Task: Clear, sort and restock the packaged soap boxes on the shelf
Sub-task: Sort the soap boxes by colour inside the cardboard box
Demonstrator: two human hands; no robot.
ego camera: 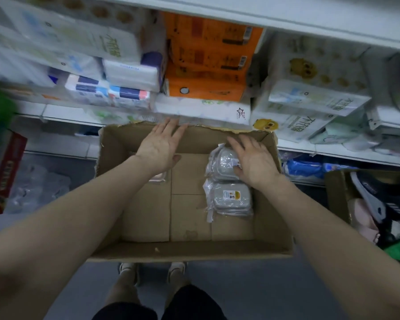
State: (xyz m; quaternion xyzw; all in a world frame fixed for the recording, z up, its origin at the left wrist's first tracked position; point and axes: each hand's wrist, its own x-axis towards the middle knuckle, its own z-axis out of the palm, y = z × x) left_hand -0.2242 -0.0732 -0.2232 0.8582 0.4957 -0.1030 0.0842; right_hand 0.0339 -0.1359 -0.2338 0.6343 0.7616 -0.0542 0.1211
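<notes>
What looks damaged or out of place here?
The brown cardboard box has a ragged, torn far rim, as if flaps were ripped off. The white plastic-wrapped tissue pack seems to overhang the shelf edge above it. The clear-wrapped grey soap boxes inside show no damage.

The cardboard box point(194, 250) is coloured plain brown. The soap boxes point(231, 199) are coloured grey and wrapped in see-through plastic. A small label point(231, 194) is printed in white, blue and yellow. The shelf point(62, 114) is painted white. The tall packs point(208, 65) are coloured bright orange with black marks. The small packs point(129, 94) are striped white, dark blue and pink. A red box point(6, 172) is seen. The floor point(263, 292) is coloured grey.
</notes>
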